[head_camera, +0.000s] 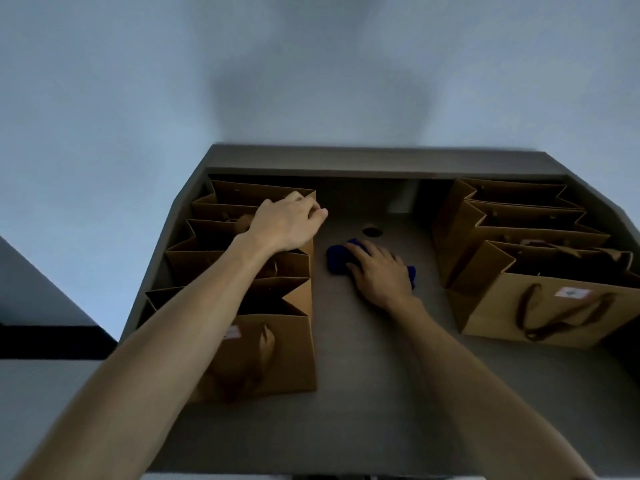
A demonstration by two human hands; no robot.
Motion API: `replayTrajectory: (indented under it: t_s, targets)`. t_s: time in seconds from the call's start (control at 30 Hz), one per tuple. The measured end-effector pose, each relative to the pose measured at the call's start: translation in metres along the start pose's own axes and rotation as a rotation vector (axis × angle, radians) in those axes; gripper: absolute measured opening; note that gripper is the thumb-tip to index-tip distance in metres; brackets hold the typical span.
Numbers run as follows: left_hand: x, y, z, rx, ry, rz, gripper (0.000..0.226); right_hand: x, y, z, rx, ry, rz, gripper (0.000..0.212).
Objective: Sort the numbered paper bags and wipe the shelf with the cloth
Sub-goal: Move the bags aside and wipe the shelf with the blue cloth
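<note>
Left hand (287, 220): fingers curled over the top edges of the rear bags in the left row (242, 271), probably steadying them or holding them aside.
Right hand (379, 268): fingers spread flat, pressing the blue cloth (337, 259) onto the shelf (381, 375), which suits wiping.
Cloth position: bare middle strip, between the two rows.
Left row: open bags standing back to back; contents too dark to tell.
Right row (519, 244): open bags, well apart from both hands.
Labels: small stickers on the front bags, numbers unreadable.
</note>
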State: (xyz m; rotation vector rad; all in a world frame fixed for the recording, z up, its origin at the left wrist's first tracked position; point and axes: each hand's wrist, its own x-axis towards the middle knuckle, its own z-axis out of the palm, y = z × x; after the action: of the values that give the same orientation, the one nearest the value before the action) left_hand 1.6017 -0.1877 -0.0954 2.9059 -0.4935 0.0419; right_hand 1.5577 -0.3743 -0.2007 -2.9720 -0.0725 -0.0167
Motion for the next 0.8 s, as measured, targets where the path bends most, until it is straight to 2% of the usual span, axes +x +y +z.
replayTrajectory:
  t_s: [0.1,0.3,0.47,0.6,0.8]
  targets:
    - [0.001,-0.002,0.002,-0.017,0.026,0.020,0.045,-0.022,-0.005,0.004,-0.009,0.057,0.000,0.048]
    - [0.001,-0.002,0.002,0.007,0.064,0.085,0.045,-0.119,-0.007,0.015,-0.057,0.126,-0.079,0.048]
    - [0.005,-0.001,0.003,0.007,0.083,0.059,0.050,-0.166,-0.007,0.014,-0.063,0.149,-0.144,0.045]
    - [0.001,0.001,0.002,-0.009,0.097,0.044,0.051,-0.129,-0.006,0.012,-0.025,0.093,-0.167,0.046]
    - [0.003,0.001,-0.002,-0.011,0.065,-0.011,0.058,0.030,-0.018,0.010,-0.043,0.024,-0.040,0.050]
